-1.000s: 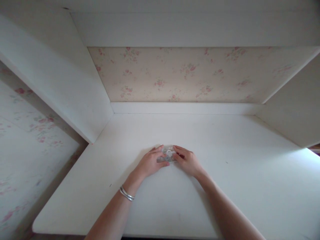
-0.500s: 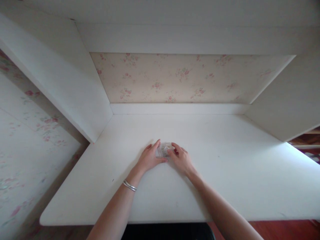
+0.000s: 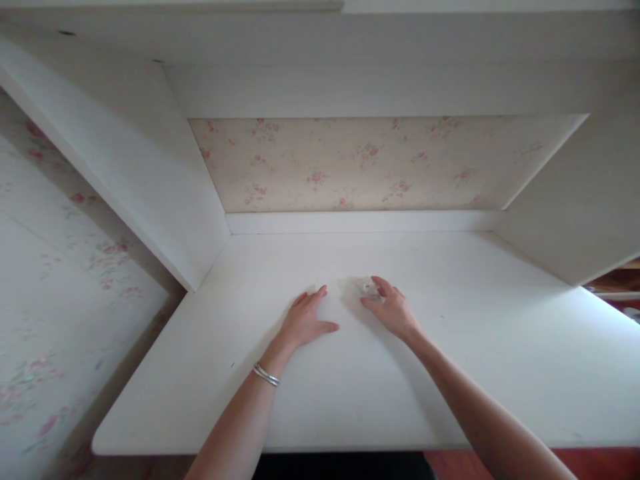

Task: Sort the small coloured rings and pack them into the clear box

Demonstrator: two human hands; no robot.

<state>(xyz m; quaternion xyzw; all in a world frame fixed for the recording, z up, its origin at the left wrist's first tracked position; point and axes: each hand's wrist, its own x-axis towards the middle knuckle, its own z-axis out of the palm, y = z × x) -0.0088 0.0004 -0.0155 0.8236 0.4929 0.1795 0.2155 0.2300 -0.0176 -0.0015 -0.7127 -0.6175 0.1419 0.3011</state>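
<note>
My left hand [image 3: 306, 321] rests on the white desk [image 3: 320, 400], thumb and fingers spread apart with nothing between them. A silver bangle [image 3: 267, 375] circles that wrist. To its right, my right hand [image 3: 393, 308] grips a small clear plastic packet [image 3: 369, 287] between thumb and fingers. Something whitish shows in the packet, too small to make out, and part of it is hidden behind the fingers. A shadow on the desk lies left of the packet, which seems slightly raised.
White side panels stand at the left [image 3: 150, 160] and right [image 3: 575, 200] of the desk. Behind is a low white ledge [image 3: 365, 221] below floral wallpaper [image 3: 345, 167]. An overhead shelf [image 3: 320, 40] spans the top. A dark mark [image 3: 233, 365] is on the desk.
My right hand has moved right and slightly away from me, taking the clear packet out from between both hands. My left hand has let go and stays in nearly the same place. The view has tilted slightly.
</note>
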